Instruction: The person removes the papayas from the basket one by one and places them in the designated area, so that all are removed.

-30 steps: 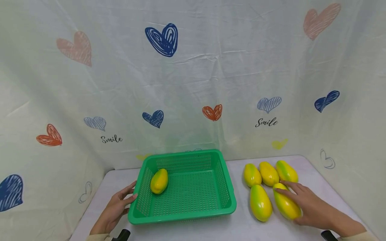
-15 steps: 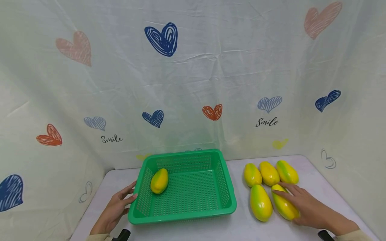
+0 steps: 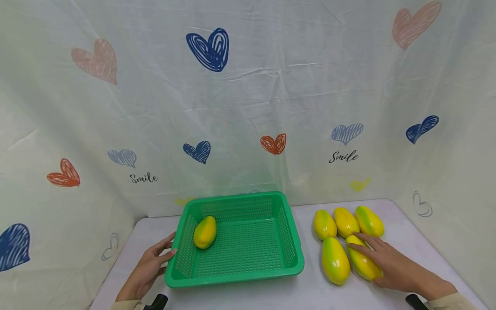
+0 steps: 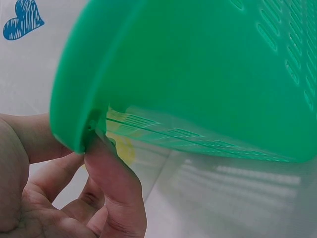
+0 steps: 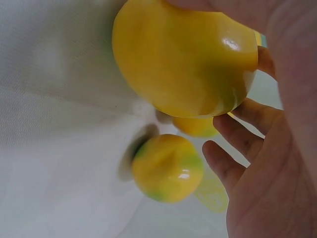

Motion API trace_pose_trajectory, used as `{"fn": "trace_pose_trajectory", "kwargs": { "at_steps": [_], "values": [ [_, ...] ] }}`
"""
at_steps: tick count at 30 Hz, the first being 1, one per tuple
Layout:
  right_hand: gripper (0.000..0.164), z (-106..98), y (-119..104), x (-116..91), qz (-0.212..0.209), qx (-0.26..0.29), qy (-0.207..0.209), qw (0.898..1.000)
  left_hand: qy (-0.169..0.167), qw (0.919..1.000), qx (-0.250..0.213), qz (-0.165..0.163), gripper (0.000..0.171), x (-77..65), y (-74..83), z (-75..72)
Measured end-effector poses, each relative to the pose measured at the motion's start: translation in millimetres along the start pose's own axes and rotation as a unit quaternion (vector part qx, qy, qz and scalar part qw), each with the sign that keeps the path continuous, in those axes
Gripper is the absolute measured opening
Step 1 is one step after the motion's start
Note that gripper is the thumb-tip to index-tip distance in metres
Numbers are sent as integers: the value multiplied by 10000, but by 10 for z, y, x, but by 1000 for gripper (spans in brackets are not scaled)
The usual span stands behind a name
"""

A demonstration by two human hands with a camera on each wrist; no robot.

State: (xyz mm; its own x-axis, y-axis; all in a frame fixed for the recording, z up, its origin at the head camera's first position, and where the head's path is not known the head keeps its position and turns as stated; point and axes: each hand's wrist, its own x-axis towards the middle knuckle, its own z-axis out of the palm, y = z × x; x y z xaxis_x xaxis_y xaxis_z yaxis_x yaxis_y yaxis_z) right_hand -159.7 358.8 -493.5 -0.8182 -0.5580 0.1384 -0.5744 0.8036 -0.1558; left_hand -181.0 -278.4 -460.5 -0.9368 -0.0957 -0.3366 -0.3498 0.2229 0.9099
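Observation:
A green plastic basket (image 3: pixel 234 282) stands left of centre on the table, with one yellow mango (image 3: pixel 205 233) lying in its left part. My left hand (image 3: pixel 146 269) holds the basket's left rim; in the left wrist view the thumb (image 4: pixel 115 183) presses against the rim (image 4: pixel 74 99). On the right, my right hand (image 3: pixel 397 266) grips a glossy yellow-green mango (image 3: pixel 362 260), fingers over its far side. In the right wrist view this mango (image 5: pixel 183 59) fills the space between thumb and fingers.
Beside the gripped mango lies another large mango (image 3: pixel 335 261). Behind them three more form a row: a left one (image 3: pixel 324 225), a middle one (image 3: pixel 346 222) and a right one (image 3: pixel 369 221). A white curtain (image 3: pixel 240 107) with printed hearts hangs behind the white-covered table (image 3: pixel 267 297).
My right hand and the mango in it have shifted slightly left, closer to the neighbouring mango. The left hand and the basket have stayed in place.

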Motion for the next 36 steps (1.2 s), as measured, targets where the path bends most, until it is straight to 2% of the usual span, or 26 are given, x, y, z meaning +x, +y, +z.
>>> {"fn": "trace_pose_trajectory", "kwargs": {
  "at_steps": [5,18,26,31,36],
  "values": [
    [105,2,-2,9,-153,-329,197,9991,2,10000,-19,-2,67,-9,6,4],
    [104,20,1,19,-388,-460,484,9970,-13,10000,1,6,67,-25,18,2],
    [105,-17,-27,5,-333,-376,408,9979,-12,10000,-19,-9,67,-16,22,5],
    [109,-110,-55,2,-263,-357,392,9982,20,10000,-21,-25,66,-15,23,9],
    [105,-273,-106,56,45,159,7,9999,32,10000,-19,-16,66,-8,16,5]
  ]
}}
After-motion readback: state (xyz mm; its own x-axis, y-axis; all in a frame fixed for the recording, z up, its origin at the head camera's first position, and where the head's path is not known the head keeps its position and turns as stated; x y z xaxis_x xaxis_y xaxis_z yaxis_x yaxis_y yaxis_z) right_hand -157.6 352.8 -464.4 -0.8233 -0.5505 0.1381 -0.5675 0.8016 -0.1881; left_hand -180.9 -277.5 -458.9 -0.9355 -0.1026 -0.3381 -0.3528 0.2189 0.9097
